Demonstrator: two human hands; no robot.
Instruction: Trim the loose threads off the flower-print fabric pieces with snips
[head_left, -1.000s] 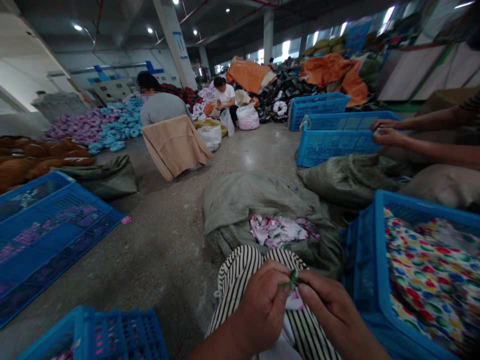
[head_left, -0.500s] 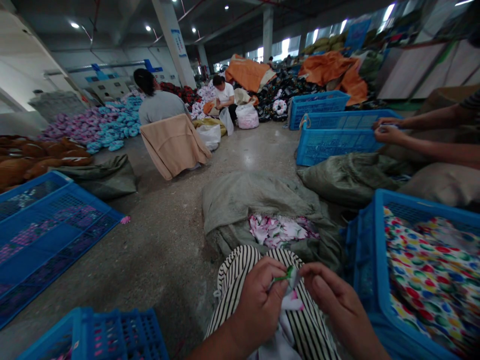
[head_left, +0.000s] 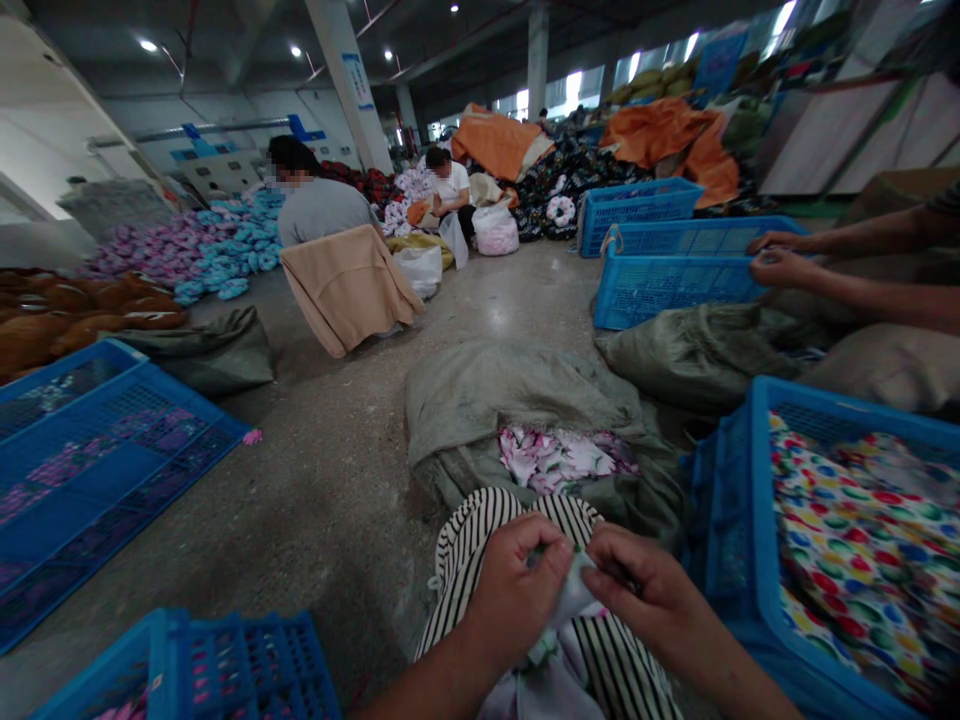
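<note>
Pale printed fabric [head_left: 568, 600] lies gathered between the hands, above black-and-white striped cloth [head_left: 626, 655] at lap height. Ahead, an open woven sack [head_left: 510, 400] holds floral pieces [head_left: 559, 460], so some work appears left; a blue plastic crate [head_left: 739, 500] on the right is heaped with polka-dot fabric [head_left: 855, 540], though whether that pile is finished cannot be told. Left hand [head_left: 517, 590] and right hand [head_left: 645, 590] pinch the bunched fabric, fingers narrowly closed, fingertips partly hidden in its folds
</note>
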